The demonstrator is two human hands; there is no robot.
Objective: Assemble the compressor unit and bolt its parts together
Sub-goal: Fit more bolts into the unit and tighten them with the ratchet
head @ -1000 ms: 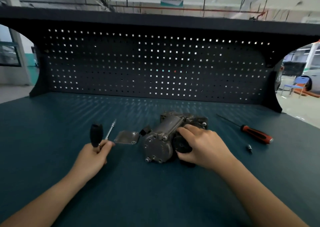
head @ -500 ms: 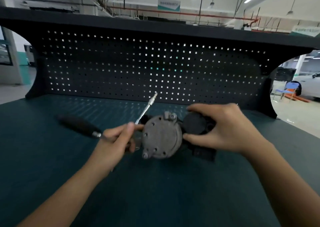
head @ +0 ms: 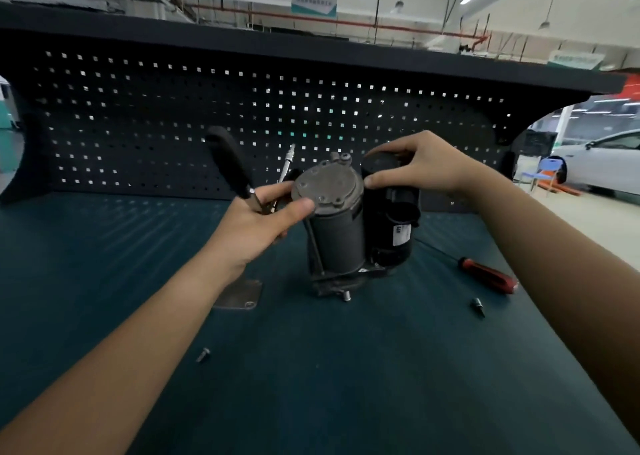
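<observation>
Head view: the compressor [head: 337, 219] stands on end on the worktop [head: 104, 264] at frame centre. The left hand [head: 256, 222] has its grip clamped on a black-handled driver [head: 228, 167], with the thumb pressing the grey end cap. The right hand [head: 426, 167] grips the black can at the unit's right. This looks like positioning for bolting. The next move probably needs the plate [head: 239, 293] or the loose bolt [head: 203, 354] at lower left.

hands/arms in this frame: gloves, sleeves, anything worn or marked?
Nothing worn that shows. The left hand and right hand have no gloves, and no rings are visible. The left forearm and right forearm are uncovered to the frame edge: no sleeves, watch, wristband or markings.
</observation>
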